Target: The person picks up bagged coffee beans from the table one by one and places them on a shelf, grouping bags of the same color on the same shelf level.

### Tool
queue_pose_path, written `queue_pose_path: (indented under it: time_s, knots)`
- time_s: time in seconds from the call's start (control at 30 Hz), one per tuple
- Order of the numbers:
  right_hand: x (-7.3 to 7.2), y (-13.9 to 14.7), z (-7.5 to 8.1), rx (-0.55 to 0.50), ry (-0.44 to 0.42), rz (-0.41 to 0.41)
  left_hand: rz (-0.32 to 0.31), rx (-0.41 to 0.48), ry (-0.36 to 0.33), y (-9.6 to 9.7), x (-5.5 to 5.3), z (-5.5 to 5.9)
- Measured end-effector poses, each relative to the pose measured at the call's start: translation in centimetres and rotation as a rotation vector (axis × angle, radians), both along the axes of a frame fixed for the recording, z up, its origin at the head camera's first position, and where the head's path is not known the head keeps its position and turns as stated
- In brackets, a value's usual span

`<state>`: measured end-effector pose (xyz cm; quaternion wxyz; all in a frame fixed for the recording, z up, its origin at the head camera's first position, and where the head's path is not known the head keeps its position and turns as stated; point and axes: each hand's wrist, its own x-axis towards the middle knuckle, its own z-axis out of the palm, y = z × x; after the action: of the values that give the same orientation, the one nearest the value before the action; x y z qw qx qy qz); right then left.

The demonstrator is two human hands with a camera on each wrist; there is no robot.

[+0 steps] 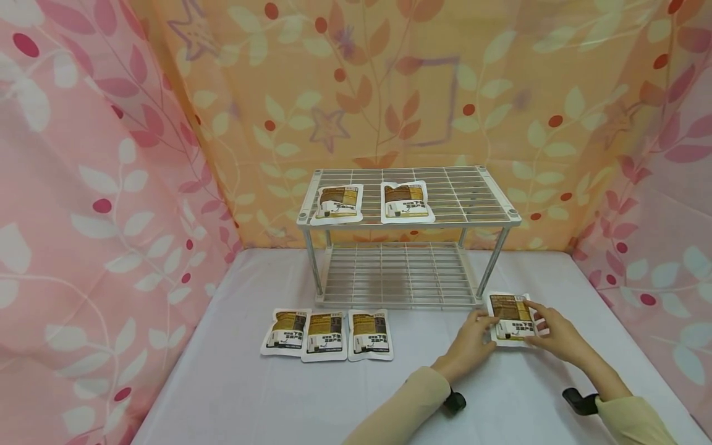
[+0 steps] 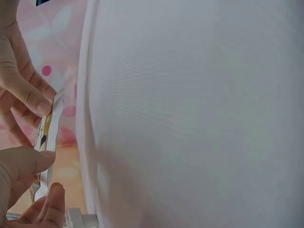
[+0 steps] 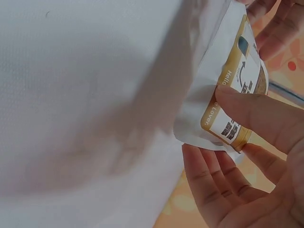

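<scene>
A white-edged pouch [image 1: 510,318] with a brown and gold label is held at the right, just beyond the rack's front right corner. My left hand [image 1: 469,346] pinches its left edge between thumb and fingers. On the opposite edge, my right hand [image 1: 560,337] grips it, thumb across the printed face and fingers behind, as the right wrist view shows at the pouch [image 3: 232,90]. Edge-on in the left wrist view, the pouch [image 2: 50,137] stands off the white tabletop between both hands.
A white two-tier wire rack [image 1: 461,191] stands at the back, bearing a left pouch [image 1: 338,204] and a second pouch [image 1: 406,202] on top. Three similar pouches [image 1: 324,336] lie in a row on the white table [image 1: 233,395]. Patterned curtains [image 1: 267,123] enclose the back and sides.
</scene>
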<state>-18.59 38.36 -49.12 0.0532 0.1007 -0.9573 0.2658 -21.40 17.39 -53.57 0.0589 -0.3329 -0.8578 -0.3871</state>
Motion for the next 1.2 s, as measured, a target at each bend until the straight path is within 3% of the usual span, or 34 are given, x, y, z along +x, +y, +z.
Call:
queue_pose_path:
  time_s: [0.33, 0.57, 0.73, 1.03, 1.2]
  knots:
    - [0.1, -1.1, 0.2, -0.029, 0.148, 0.0, -0.048, 0.121, -0.032, -1.2, -0.4, 1.1]
    - [0.0, -1.9, 0.6, -0.059, 0.265, 0.032, -0.071, 0.164, 0.012, -2.2, -0.7, 1.4]
    - [-0.1, -2.3, 0.7, -0.076, 0.346, 0.037, -0.06, 0.193, 0.064, -2.5, -1.0, 2.0]
    - [-0.2, -3.5, 1.2, -0.146, 0.415, 0.004, -0.038, 0.212, 0.121, -3.4, -1.4, 3.4]
    - [-0.4, -4.2, 1.9, -0.162, 0.474, -0.011, 0.018, 0.208, 0.15, -3.8, -1.4, 4.5]
